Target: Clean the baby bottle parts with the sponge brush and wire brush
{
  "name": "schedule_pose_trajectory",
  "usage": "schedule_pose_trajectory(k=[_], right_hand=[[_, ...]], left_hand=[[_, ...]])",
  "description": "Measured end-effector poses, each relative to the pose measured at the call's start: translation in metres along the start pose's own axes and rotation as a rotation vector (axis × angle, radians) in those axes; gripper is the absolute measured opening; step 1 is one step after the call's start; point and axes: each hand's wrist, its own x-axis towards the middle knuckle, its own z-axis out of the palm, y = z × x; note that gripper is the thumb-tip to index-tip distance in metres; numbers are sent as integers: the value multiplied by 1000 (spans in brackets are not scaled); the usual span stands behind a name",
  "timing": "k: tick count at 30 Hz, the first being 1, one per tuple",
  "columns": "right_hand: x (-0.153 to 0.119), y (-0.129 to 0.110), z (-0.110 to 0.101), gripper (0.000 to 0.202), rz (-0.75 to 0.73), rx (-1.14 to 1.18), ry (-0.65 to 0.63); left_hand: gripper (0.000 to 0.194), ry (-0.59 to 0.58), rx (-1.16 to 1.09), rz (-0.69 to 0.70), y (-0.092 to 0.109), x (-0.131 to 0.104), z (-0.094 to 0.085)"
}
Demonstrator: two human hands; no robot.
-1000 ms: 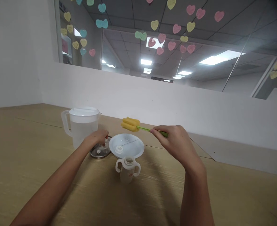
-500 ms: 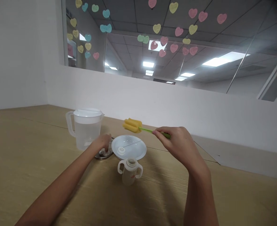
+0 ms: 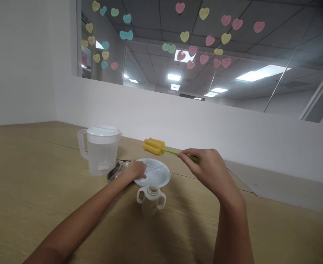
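Observation:
My right hand (image 3: 205,163) grips the green handle of a yellow sponge brush (image 3: 154,146), which is raised above the table. My left hand (image 3: 138,169) reaches over the left side of a white bowl (image 3: 160,176), its fingers curled down; anything in them is hidden, as is the small white piece in the bowl. Just behind my left wrist lies a metal tray (image 3: 112,175) with small clear parts (image 3: 121,167) in it. In front of the bowl stands an open bottle with two handles (image 3: 149,203), upright.
A clear lidded pitcher (image 3: 102,152) with liquid stands at the left, beside the tray. Behind the wooden table (image 3: 40,176) is a white wall (image 3: 161,113) with a window above, bearing heart-shaped notes.
My left hand has moved right, from the metal tray to the white bowl. The tray shows more and sits slightly further left. My right hand still holds the brush in nearly the same place.

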Motion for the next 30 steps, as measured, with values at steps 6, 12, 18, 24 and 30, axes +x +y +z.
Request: schedule_pose_trajectory(k=[6, 12, 18, 24, 30], right_hand=[[1, 0, 0, 27, 26, 4, -13], [1, 5, 1, 27, 54, -49, -22], [4, 16, 5, 28, 119, -120, -31], [5, 15, 6, 30, 86, 127, -6], [2, 8, 3, 31, 23, 203, -47]], left_hand=[[31, -5, -61, 22, -2, 4, 10], [38, 87, -224, 61, -17, -1, -13], [54, 286, -887, 218, -38, -29, -55], [50, 419, -1358, 262, -32, -50, -74], [38, 419, -1693, 344, -34, -44, -72]])
